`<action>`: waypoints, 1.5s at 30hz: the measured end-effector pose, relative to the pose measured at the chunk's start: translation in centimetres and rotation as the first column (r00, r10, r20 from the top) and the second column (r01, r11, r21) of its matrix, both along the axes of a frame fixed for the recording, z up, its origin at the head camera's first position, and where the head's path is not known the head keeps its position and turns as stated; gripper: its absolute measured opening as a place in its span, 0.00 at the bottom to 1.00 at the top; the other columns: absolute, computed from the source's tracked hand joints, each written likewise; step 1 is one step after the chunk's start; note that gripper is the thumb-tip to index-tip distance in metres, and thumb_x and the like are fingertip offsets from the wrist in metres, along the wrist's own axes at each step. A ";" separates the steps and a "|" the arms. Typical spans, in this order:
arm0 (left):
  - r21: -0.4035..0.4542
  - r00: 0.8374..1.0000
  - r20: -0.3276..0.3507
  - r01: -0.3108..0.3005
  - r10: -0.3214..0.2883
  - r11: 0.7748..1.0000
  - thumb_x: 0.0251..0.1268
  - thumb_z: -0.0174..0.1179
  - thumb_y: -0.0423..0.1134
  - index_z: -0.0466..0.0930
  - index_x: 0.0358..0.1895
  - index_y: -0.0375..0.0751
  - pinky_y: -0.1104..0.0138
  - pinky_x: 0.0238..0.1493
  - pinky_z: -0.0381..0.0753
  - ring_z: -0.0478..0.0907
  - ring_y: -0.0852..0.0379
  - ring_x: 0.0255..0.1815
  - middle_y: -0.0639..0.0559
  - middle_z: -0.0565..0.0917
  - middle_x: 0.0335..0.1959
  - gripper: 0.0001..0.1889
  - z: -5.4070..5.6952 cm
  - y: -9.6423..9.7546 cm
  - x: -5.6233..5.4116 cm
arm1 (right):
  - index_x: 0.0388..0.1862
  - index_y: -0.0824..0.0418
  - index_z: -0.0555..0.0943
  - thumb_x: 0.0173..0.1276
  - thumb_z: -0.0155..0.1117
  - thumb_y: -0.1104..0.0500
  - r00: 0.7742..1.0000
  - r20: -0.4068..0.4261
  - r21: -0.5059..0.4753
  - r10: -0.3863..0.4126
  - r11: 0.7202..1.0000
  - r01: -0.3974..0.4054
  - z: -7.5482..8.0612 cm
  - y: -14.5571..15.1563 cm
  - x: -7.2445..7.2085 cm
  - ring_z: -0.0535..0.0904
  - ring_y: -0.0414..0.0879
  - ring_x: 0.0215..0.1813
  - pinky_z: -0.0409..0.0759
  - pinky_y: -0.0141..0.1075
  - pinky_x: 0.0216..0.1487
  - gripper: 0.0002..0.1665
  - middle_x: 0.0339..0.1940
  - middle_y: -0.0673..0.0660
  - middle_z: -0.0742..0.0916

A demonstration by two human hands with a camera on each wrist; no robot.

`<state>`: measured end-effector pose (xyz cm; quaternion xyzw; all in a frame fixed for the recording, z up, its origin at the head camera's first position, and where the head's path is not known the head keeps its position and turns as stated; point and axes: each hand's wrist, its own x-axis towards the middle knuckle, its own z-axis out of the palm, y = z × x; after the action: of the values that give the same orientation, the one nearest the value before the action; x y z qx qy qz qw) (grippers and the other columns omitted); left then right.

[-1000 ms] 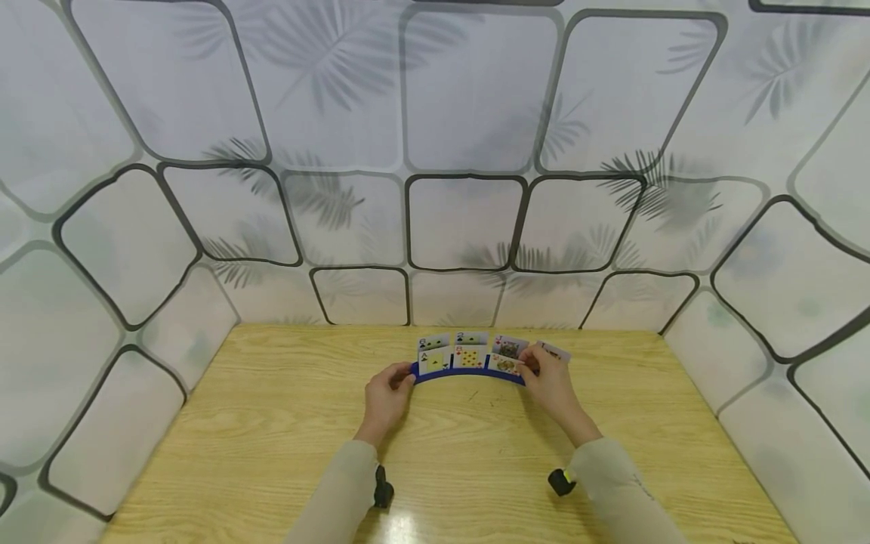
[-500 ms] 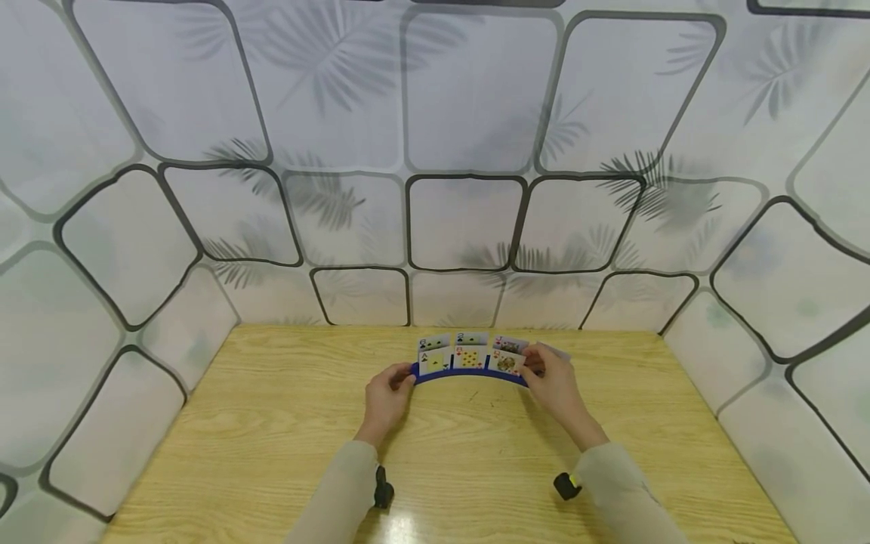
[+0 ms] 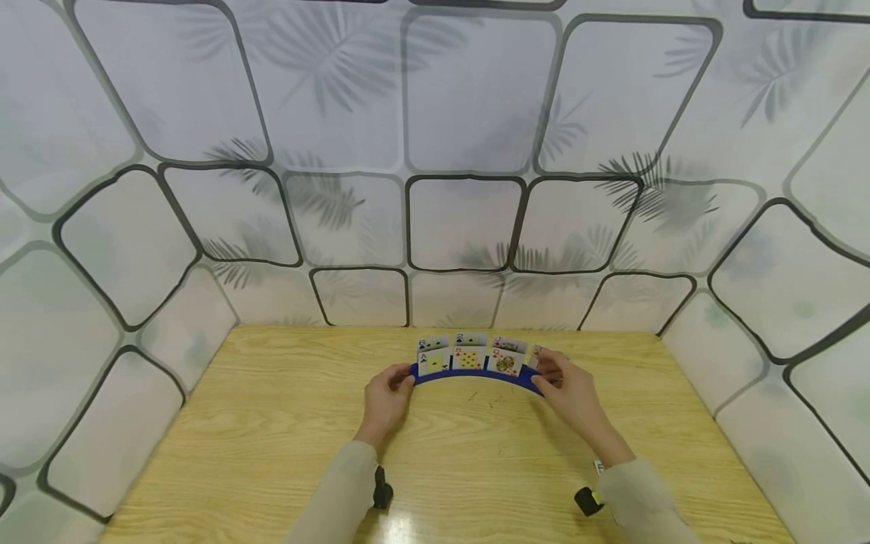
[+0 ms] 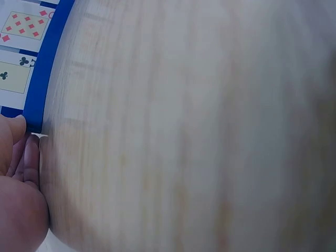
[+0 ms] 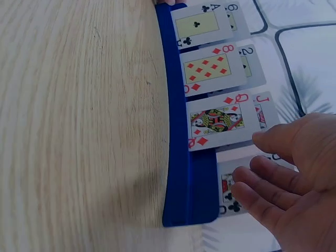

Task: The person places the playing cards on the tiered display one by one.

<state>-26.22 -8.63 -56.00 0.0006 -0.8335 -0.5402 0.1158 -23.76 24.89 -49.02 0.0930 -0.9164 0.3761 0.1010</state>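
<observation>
A curved blue card holder (image 3: 469, 372) stands on the table with playing cards in two rows. In front are an ace of clubs (image 5: 197, 24), an eight of diamonds (image 5: 210, 71) and a queen of diamonds (image 5: 223, 122). Behind them show a six (image 3: 433, 342), a two (image 3: 471, 339), a jack (image 3: 509, 344) and a partly covered club face card (image 5: 229, 181). My left hand (image 3: 386, 397) grips the holder's left end between thumb and fingers. Around the right end, my right hand (image 3: 571, 389) has loosely bent fingers beside the face card and pinches nothing.
A patterned cloth wall (image 3: 469, 227) rises behind the wooden table (image 3: 469, 453) and along both sides. Near my right wrist lies a small white piece (image 3: 599, 467) with dark marks, mostly hidden by the sleeve.
My right hand has let go of the queen of diamonds and moved right, uncovering the holder's right end. The queen now stands more upright in the front row. My left hand stays put.
</observation>
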 end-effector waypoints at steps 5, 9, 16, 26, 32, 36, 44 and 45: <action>0.003 1.000 0.000 -0.002 0.002 1.000 0.74 0.64 0.30 0.87 0.58 0.35 0.52 0.56 0.87 0.88 0.45 0.51 0.40 0.91 0.51 0.13 0.0 0.0 0.0 | 0.70 0.65 0.77 0.74 0.70 0.61 1.000 -0.014 0.043 -0.008 0.999 0.009 0.4 1.5 1.5 0.88 0.57 0.52 0.87 0.39 0.47 0.28 0.52 0.63 0.90; 0.012 1.000 0.006 0.002 -0.002 1.000 0.74 0.64 0.30 0.87 0.58 0.36 0.52 0.57 0.87 0.88 0.45 0.51 0.41 0.90 0.51 0.13 0.0 0.0 -0.1 | 0.68 0.64 0.78 0.74 0.71 0.60 0.999 -0.025 0.065 -0.020 0.998 0.022 0.8 2.9 2.8 0.88 0.56 0.50 0.86 0.33 0.45 0.26 0.50 0.61 0.90; 0.023 1.000 0.013 -0.001 0.001 1.000 0.74 0.64 0.30 0.87 0.58 0.36 0.52 0.57 0.88 0.88 0.45 0.50 0.41 0.90 0.51 0.13 -0.1 -0.1 -0.1 | 0.62 0.64 0.80 0.72 0.73 0.59 0.997 -0.055 0.089 -0.055 0.994 0.059 0.9 5.1 4.9 0.88 0.54 0.46 0.85 0.30 0.40 0.23 0.48 0.61 0.91; 0.007 1.000 0.008 -0.003 0.003 1.000 0.74 0.64 0.30 0.87 0.58 0.35 0.51 0.57 0.88 0.88 0.45 0.51 0.40 0.90 0.52 0.13 -0.1 0.0 -0.1 | 0.63 0.66 0.80 0.70 0.76 0.55 0.996 0.006 0.111 -0.093 0.990 0.091 0.2 7.8 7.3 0.88 0.59 0.50 0.85 0.29 0.39 0.28 0.51 0.65 0.91; 0.016 1.000 0.010 -0.006 0.006 1.000 0.74 0.64 0.30 0.86 0.58 0.35 0.52 0.57 0.88 0.88 0.45 0.51 0.40 0.90 0.52 0.13 0.0 0.1 -0.1 | 0.67 0.66 0.79 0.69 0.76 0.50 0.987 0.115 0.154 -0.108 0.984 0.090 -0.3 9.3 8.6 0.85 0.62 0.56 0.83 0.29 0.41 0.34 0.59 0.67 0.88; 0.014 1.000 0.015 -0.007 0.006 1.000 0.74 0.64 0.30 0.86 0.58 0.35 0.52 0.57 0.88 0.88 0.45 0.52 0.40 0.90 0.52 0.13 0.0 0.1 -0.2 | 0.70 0.66 0.78 0.69 0.76 0.45 0.971 0.211 0.173 -0.111 0.982 0.075 -0.7 10.2 9.3 0.82 0.66 0.62 0.87 0.40 0.49 0.39 0.65 0.69 0.84; 0.015 1.000 0.022 -0.005 0.004 1.000 0.75 0.64 0.30 0.86 0.58 0.35 0.52 0.57 0.87 0.88 0.44 0.52 0.40 0.90 0.52 0.13 0.1 0.2 -0.3 | 0.72 0.65 0.76 0.64 0.76 0.36 0.931 0.349 0.291 -0.105 0.957 -0.001 -1.7 11.6 10.0 0.72 0.79 0.69 0.79 0.70 0.59 0.48 0.71 0.76 0.76; 0.012 1.000 0.021 -0.005 0.004 1.000 0.75 0.64 0.30 0.86 0.58 0.35 0.52 0.57 0.88 0.88 0.44 0.52 0.40 0.90 0.52 0.13 0.2 0.2 -0.3 | 0.72 0.66 0.76 0.64 0.76 0.36 0.928 0.360 0.304 -0.099 0.953 -0.017 -1.9 11.8 10.0 0.71 0.81 0.69 0.78 0.71 0.59 0.49 0.71 0.77 0.76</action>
<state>-26.54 -8.45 -55.84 0.0088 -0.8313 -0.5450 0.1085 -13.71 36.66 -50.90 0.0152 -0.9671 0.2404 -0.0815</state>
